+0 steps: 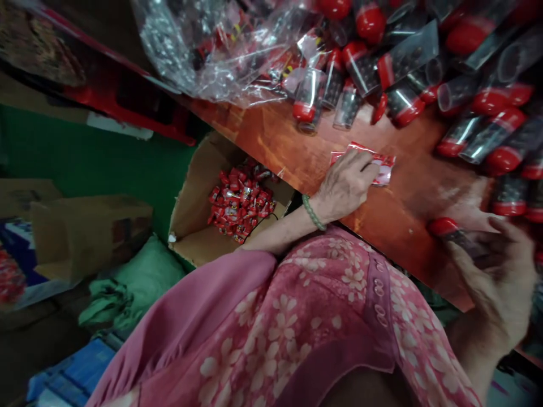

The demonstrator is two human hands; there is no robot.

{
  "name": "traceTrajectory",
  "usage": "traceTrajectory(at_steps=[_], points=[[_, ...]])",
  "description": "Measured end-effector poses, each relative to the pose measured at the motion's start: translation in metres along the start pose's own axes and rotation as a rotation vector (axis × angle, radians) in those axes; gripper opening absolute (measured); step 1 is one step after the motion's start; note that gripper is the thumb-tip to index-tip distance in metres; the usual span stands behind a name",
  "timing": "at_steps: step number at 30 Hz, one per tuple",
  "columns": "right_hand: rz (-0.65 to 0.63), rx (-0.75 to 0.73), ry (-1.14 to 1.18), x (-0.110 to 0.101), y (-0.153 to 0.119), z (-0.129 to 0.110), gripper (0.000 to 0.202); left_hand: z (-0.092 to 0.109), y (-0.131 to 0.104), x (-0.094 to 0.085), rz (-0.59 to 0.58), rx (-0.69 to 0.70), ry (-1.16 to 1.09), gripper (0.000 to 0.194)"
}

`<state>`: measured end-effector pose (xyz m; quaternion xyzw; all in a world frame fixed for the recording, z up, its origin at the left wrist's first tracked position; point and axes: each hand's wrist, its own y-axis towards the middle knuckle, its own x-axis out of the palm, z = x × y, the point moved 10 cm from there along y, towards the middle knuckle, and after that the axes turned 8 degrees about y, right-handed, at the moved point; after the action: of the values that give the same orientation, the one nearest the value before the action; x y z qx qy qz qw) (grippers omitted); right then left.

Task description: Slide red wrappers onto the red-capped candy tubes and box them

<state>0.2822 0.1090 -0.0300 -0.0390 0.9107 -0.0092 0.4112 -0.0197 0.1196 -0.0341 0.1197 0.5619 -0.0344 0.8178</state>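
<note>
My left hand [347,183], with a green bead bracelet at the wrist, rests on the table and pinches a red printed plastic packet [384,171] between bent fingers. On the right, my right hand [498,277] is curled around a clear tube with a red cap [444,226]; motion blurs both, and part of the tube is hidden by the fingers. Ahead of my hands lie many similar red-capped tubes [407,106] filled with dark little balls. A clear plastic bag [237,62] holding red and yellow printed pieces lies at the upper left of the tabletop.
Beside the orange-brown table [271,135], a cardboard box [190,209] below the edge contains a heap of red wrapped pieces [241,200]. Further left are an open carton [80,237], a green sack [144,277] and a blue container [70,373] on the floor.
</note>
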Motion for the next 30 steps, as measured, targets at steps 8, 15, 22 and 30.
traceTrajectory(at_steps=[8, 15, 22, 30], points=[[-0.187, -0.066, 0.029, 0.02, -0.015, -0.04, 0.024, -0.002, -0.007, -0.011, 0.132, 0.02, 0.086, 0.029], [-0.085, -0.04, 0.315, 0.039, -0.009, -0.049, 0.028, 0.0, -0.013, -0.032, 0.343, 0.068, 0.015, 0.028], [-0.126, -0.138, 0.406, 0.055, 0.01, -0.092, 0.025, -0.013, -0.007, -0.025, 0.223, 0.05, -0.185, 0.031], [-0.203, -0.35, 0.213, 0.092, 0.035, -0.151, 0.023, -0.02, -0.002, -0.024, 0.113, 0.036, -0.313, 0.022]])
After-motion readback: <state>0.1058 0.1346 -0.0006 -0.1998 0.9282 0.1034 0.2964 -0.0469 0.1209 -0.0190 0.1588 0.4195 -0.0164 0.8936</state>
